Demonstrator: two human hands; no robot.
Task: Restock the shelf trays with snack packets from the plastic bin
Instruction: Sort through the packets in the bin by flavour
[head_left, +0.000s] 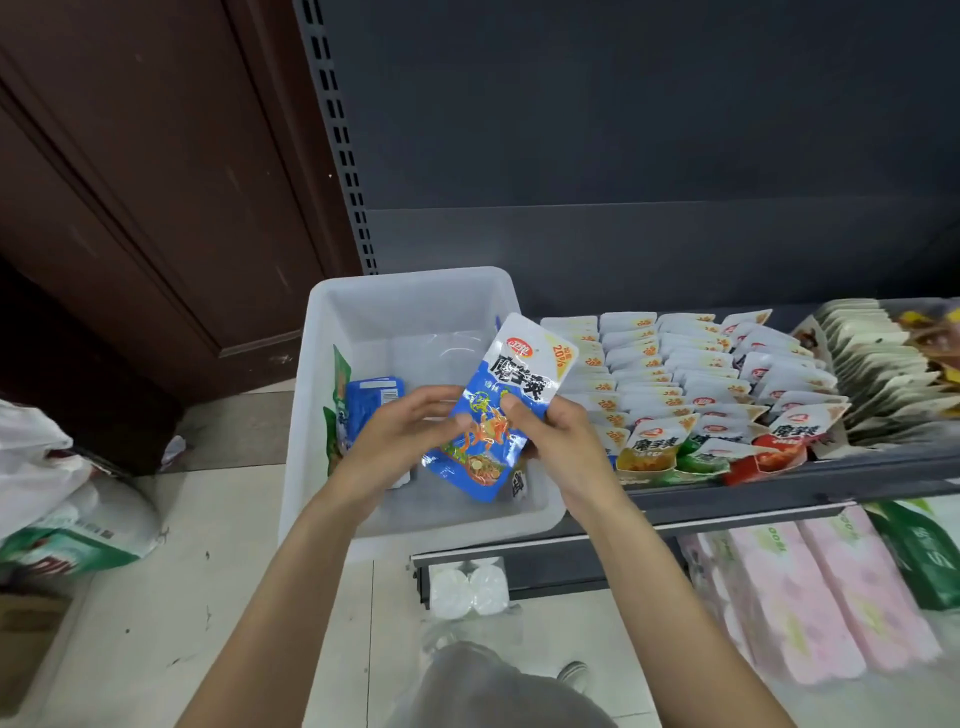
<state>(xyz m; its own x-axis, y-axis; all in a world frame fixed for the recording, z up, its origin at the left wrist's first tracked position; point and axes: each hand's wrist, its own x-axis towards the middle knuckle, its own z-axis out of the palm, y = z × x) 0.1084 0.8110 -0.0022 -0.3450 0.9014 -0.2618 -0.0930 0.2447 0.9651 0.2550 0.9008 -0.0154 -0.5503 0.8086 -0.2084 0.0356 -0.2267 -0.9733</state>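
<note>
A: How is the packet held?

B: Both hands are on it. The right hand (558, 441) pinches the blue snack packet (498, 410) at its right edge, thumb on the front and fingers curled behind. The left hand (405, 441) has its fingers bent against the packet's left side, fingertips at the edge; it looks like a light pinch there, though the contact is partly hidden.

A: Where is the packet?

B: Held up above the plastic bin (332, 395), tilted, white top pointing up and to the right toward the shelf tray (779, 480). It is not yet in the tray.

A: What is left in the bin?

B: Not much that I can see. A few blue packets (371, 402) and a green packet (338, 382) stand against the left wall, and a small dark-printed one (519, 483) peeks out beneath the held packet. Most of the bin floor shows bare.

A: And the tray?

B: Just right of the bin, already packed with rows of white-topped packets (675, 364), with yellow, green and red fronts along the near edge.

A: So how far along?

B: I'd judge it well advanced: the tray looks nearly full and the bin nearly emptied. What remains is placing this packet, then the handful left by the bin's left wall.
</note>
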